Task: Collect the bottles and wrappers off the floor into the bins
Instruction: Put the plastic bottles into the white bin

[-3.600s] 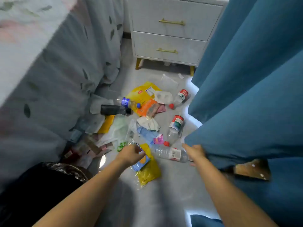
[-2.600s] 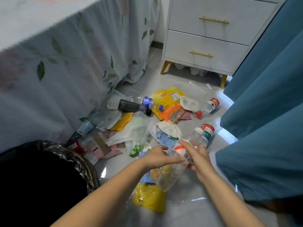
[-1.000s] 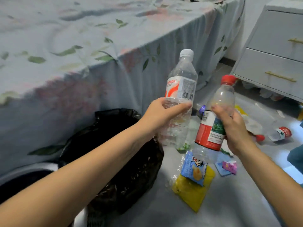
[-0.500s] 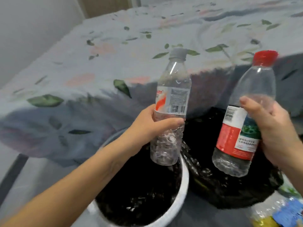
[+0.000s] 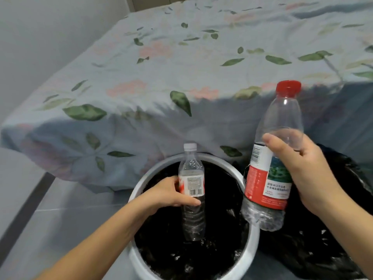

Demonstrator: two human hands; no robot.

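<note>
A clear bottle with a white cap [image 5: 192, 190] stands upright inside the mouth of the white bin [image 5: 253, 245], its lower half down against the black liner, and the left hand [image 5: 171, 194] grips it round the label. The right hand [image 5: 308, 174] holds a bigger bottle with a red cap [image 5: 271, 164], tilted a little, up in the air over the gap between that bin and a second one just to the right, which shows only as a crumpled black bag [image 5: 314, 239]. Both bins sit on a grey tiled floor [image 5: 66, 215], tight against a bed [image 5: 201, 57] whose pale blue sheet, printed with green leaves and pink flowers, hangs down behind them. A plain light wall [image 5: 40, 37] runs along the left.
</note>
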